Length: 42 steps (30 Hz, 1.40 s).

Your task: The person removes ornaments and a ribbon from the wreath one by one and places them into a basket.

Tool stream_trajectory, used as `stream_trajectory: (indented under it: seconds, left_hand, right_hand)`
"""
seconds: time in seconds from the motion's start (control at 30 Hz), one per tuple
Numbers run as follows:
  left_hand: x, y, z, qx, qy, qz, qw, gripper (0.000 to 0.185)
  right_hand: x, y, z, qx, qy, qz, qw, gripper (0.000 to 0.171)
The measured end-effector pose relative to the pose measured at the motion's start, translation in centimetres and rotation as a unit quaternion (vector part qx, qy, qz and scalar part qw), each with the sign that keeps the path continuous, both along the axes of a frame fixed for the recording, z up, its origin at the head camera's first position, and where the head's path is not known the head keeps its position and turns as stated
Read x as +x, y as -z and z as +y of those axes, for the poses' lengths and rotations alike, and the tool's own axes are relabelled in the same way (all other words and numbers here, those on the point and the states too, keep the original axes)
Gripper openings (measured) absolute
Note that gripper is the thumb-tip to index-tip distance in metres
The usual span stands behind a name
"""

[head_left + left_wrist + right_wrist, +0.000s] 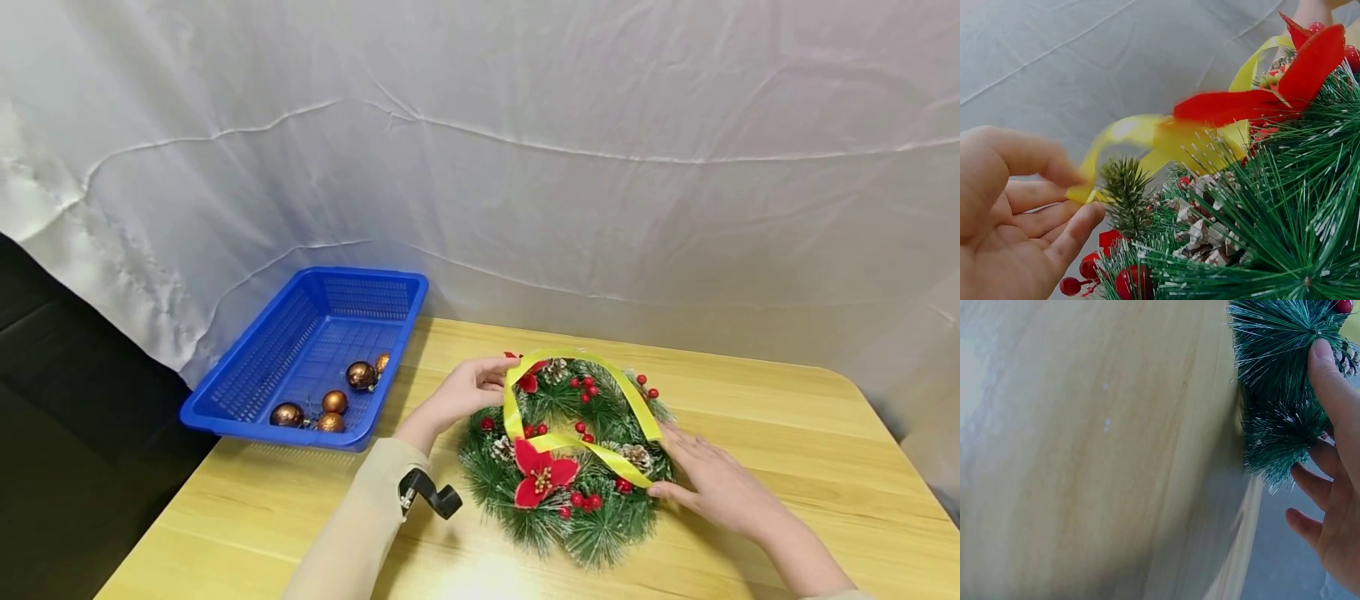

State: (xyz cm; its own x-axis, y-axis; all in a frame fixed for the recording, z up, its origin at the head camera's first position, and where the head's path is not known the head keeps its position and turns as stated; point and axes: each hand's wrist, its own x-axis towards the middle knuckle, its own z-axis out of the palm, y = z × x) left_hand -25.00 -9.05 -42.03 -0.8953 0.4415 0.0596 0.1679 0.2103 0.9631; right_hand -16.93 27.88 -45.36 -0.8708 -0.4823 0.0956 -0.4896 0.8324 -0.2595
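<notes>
Sleeve [360, 525] with black clip [431, 493] lowest in the head view, near left of the wreath [592, 533]. Wreath flat on the worktop [787, 433]. Left hand [465, 396] at the wreath's far-left rim, pinching the yellow ribbon [637, 408]. Right hand [716, 487] at its right rim, fingers fairly straight, lying on the needles beside the ribbon's other end. Ribbon arched loosely over the wreath and crossing its middle; no knot or bow visible, so probably early in the wrapping. Blue basket [300, 433] well left of the wreath, holding baubles [361, 375]; none on the wreath.

Counted: one wreath, one ribbon, one basket, five baubles, two red flowers, three cones showing, many red berries.

Left wrist view: left hand [1016, 231] up close, thumb and forefinger nipping the ribbon [1135, 134] by a sprig of the wreath [1285, 237]. Red flower [1272, 94] above, cone [1204, 237] among the needles.

Right wrist view: right hand [1335, 506] against the wreath [1279, 425], fingers only slightly bent, touching needles, gripping nothing visible. Bare worktop [1085, 456] left of the wreath. Ribbon out of sight.
</notes>
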Motion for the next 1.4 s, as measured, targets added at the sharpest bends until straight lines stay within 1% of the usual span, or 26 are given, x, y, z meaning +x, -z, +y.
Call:
stream_trajectory:
  seconds: [0.1,0.17,0.27,0.43,0.53,0.6,0.7,0.8,0.9,1.07,1.13,1.23,1.3,1.4]
  left_hand:
    - [0.0,0.3,-0.1,0.012,0.012,-0.009,0.9998,0.058]
    - [0.1,0.4,-0.2,0.013,0.009,-0.007,0.9999,0.056]
    - [0.1,0.5,-0.1,0.002,-0.009,0.010,0.9999,0.047]
    - [0.1,0.5,0.0,0.001,-0.037,0.039,0.9986,0.027]
    - [0.0,0.7,0.0,0.003,-0.047,0.056,0.9973,0.020]
    - [-0.1,0.8,0.1,0.009,-0.055,0.064,0.9964,0.018]
    - [-0.1,1.0,0.2,0.029,-0.067,0.057,0.9957,0.019]
    - [-0.1,1.1,0.3,0.040,-0.075,0.045,0.9954,0.028]
    - [0.0,0.9,0.3,0.028,-0.067,0.038,0.9966,0.034]
    - [0.0,1.0,0.2,0.011,-0.061,0.040,0.9973,0.023]
    - [0.0,1.2,0.3,0.023,-0.069,0.039,0.9966,0.019]
    - [0.0,1.2,0.4,0.047,-0.082,0.030,0.9951,0.017]
    - [0.0,1.2,0.5,0.073,-0.092,0.021,0.9928,0.019]
    - [-0.1,1.2,0.7,0.119,-0.112,0.006,0.9866,0.026]
  right_hand:
    - [0.0,0.1,0.0,0.003,-0.002,0.008,1.000,0.079]
    - [0.1,0.2,0.0,0.004,-0.002,0.010,1.000,0.079]
    - [0.1,0.4,0.0,0.002,-0.001,0.011,1.000,0.079]
    - [0.1,0.6,-0.1,-0.002,-0.005,0.007,1.000,0.081]
    - [0.1,0.6,-0.1,-0.006,-0.008,0.008,1.000,0.082]
    - [0.1,0.5,-0.1,-0.008,-0.008,0.009,1.000,0.082]
    - [0.1,0.5,-0.1,-0.008,-0.006,0.008,1.000,0.082]
    - [0.1,0.5,-0.1,-0.008,-0.004,0.003,1.000,0.082]
    - [0.1,0.5,-0.1,-0.009,-0.002,-0.001,1.000,0.082]
    - [0.1,0.4,-0.1,-0.009,-0.002,0.000,1.000,0.082]
    - [0.0,0.4,-0.1,-0.010,-0.004,0.000,1.000,0.082]
    - [0.0,0.4,-0.1,-0.010,-0.007,0.006,1.000,0.082]
    - [0.0,0.4,-0.1,-0.009,-0.009,0.010,1.000,0.082]
    - [-0.1,0.4,-0.1,-0.010,-0.011,0.015,1.000,0.082]
